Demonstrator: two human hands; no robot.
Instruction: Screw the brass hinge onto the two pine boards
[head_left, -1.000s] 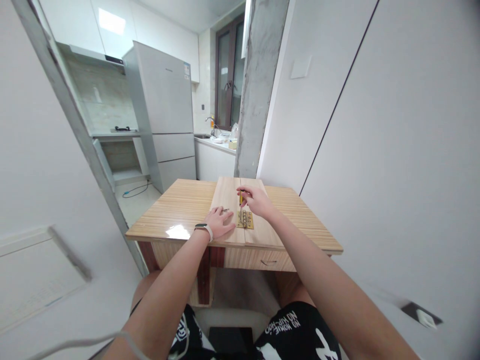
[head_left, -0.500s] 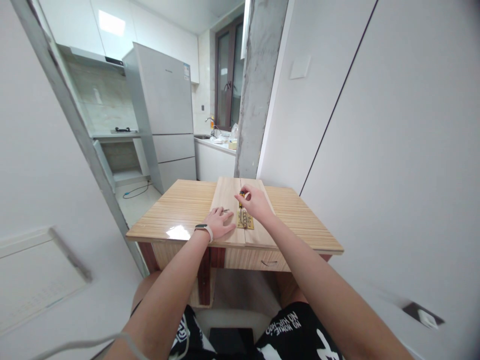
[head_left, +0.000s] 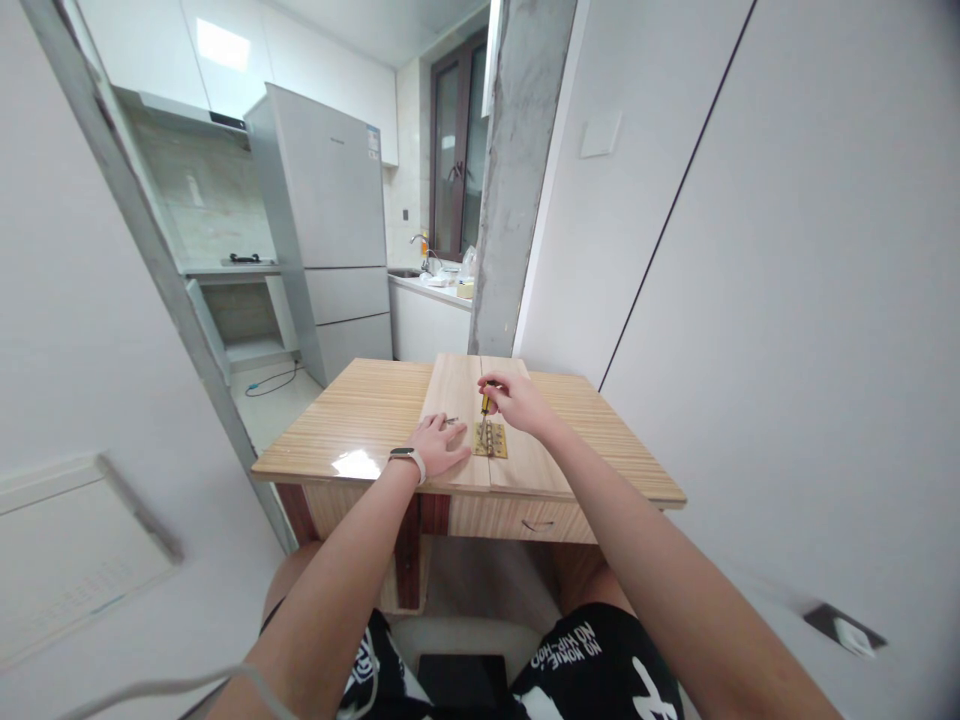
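Observation:
Two pale wooden boards (head_left: 454, 395) lie side by side on a small wooden table (head_left: 360, 415). A brass hinge (head_left: 491, 440) spans the seam between them near the front. My right hand (head_left: 517, 403) is closed round a yellow-handled screwdriver (head_left: 485, 408), which stands upright with its tip on the hinge. My left hand (head_left: 439, 446) rests flat on the left board beside the hinge, fingers stretched out, a pale band on the wrist. A small screw (head_left: 452, 420) lies by its fingertips.
The table has a drawer (head_left: 525, 522) in front, above my knees. A white wall stands close on the right, a concrete pillar (head_left: 517, 180) behind the table. Beyond are a grey fridge (head_left: 330, 230) and a kitchen counter with a sink (head_left: 420, 275).
My right hand turned on the screwdriver handle, rolling over it and back, and the yellow handle shows again. The left hand has stayed on the board.

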